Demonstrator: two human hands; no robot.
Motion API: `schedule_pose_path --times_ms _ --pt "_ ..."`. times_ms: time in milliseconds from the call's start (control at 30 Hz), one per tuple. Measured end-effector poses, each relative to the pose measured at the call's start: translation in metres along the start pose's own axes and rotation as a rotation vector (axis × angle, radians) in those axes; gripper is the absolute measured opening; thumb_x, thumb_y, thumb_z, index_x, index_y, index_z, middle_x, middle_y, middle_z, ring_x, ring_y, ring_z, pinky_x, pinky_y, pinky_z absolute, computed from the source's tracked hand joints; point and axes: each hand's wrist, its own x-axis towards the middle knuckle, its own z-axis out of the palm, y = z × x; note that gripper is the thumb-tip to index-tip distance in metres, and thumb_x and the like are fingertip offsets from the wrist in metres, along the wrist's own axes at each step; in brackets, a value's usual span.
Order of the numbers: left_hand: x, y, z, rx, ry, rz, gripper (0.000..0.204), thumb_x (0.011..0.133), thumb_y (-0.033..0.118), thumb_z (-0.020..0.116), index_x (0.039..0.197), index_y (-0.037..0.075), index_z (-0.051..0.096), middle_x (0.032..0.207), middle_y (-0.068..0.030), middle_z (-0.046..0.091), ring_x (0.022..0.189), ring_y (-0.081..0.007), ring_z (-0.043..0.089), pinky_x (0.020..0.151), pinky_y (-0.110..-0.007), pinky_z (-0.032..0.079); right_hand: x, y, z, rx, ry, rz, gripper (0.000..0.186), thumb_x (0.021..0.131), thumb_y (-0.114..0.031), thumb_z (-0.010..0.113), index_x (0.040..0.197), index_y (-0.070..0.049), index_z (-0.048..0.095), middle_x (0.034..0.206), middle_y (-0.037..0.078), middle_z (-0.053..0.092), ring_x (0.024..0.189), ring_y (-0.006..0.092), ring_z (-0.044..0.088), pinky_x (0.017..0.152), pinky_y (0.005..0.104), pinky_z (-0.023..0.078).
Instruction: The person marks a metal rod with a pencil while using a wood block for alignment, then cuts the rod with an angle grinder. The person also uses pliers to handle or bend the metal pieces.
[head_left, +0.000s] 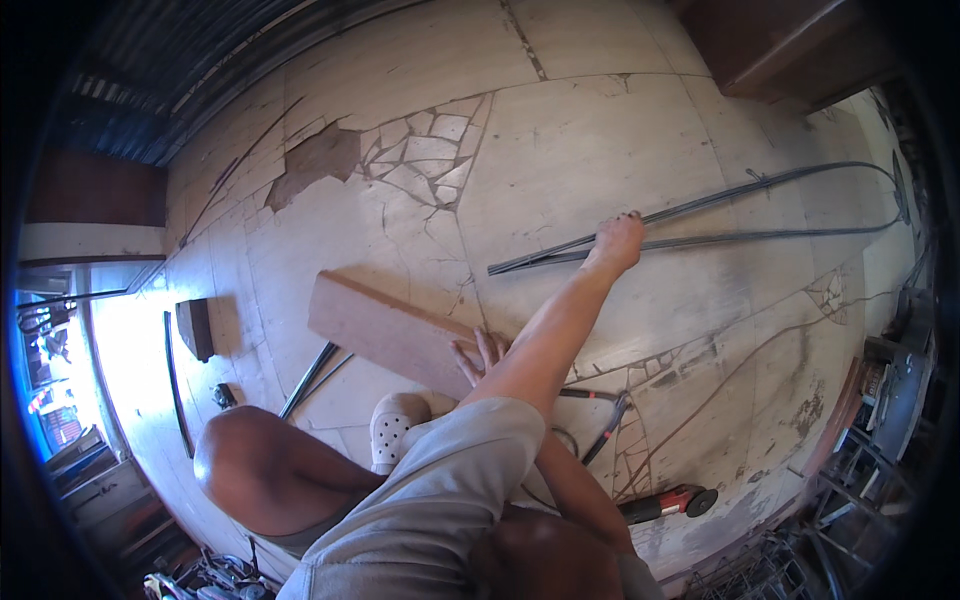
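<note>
Steel rods (700, 225) (long, dark) under right hand (618, 243); left hand (478, 357) touches plank (385, 330).

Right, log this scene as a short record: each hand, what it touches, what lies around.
left hand: stretched far out, on the long metal rods; grip unclear
right hand: fingers spread on the wooden plank
posture: crouched, white clog near the plank
floor: cracked, patched slabs
nearby: red angle grinder at lower right
</note>
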Motion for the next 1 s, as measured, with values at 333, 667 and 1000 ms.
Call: schedule_pose_path --times_ms 333,667,1000 --pt "0.005 -0.01 0.026 0.314 0.08 0.104 0.032 0.08 0.013 0.064 0.109 0.0 0.062 0.119 -0.018 0.056 0.104 -0.0284 0.059 0.081 -0.038 0.052 -0.181 0.007 0.029 0.557 0.403 1.101 0.05 0.082 -0.03 0.068 0.116 0.003 0.051 0.112 0.025 0.051 0.11 0.0435 0.048 0.097 0.0475 0.038" --pt "-0.006 -0.039 -0.097 0.364 -0.345 0.42 0.085 0.075 0.035 0.079 0.144 0.011 0.036 0.133 -0.019 0.05 0.119 -0.0364 0.053 0.094 -0.047 0.05 -0.203 0.009 0.116 0.561 0.628 1.22 0.031 0.087 -0.012 0.058 0.111 0.005 0.049 0.098 0.024 0.058 0.088 0.0416 0.057 0.08 0.0444 0.046" --pt "-0.093 -0.072 -0.44 0.432 0.249 0.503 0.056 0.087 0.032 0.065 0.128 -0.005 0.053 0.128 -0.0251 0.057 0.12 -0.0376 0.054 0.101 -0.043 0.044 -0.169 0.029 -0.055 1.513 0.588 0.984 0.013 0.089 -0.021 0.053 0.083 -0.009 0.053 0.069 0.001 0.051 0.066 0.0135 0.052 0.064 0.0287 0.044"
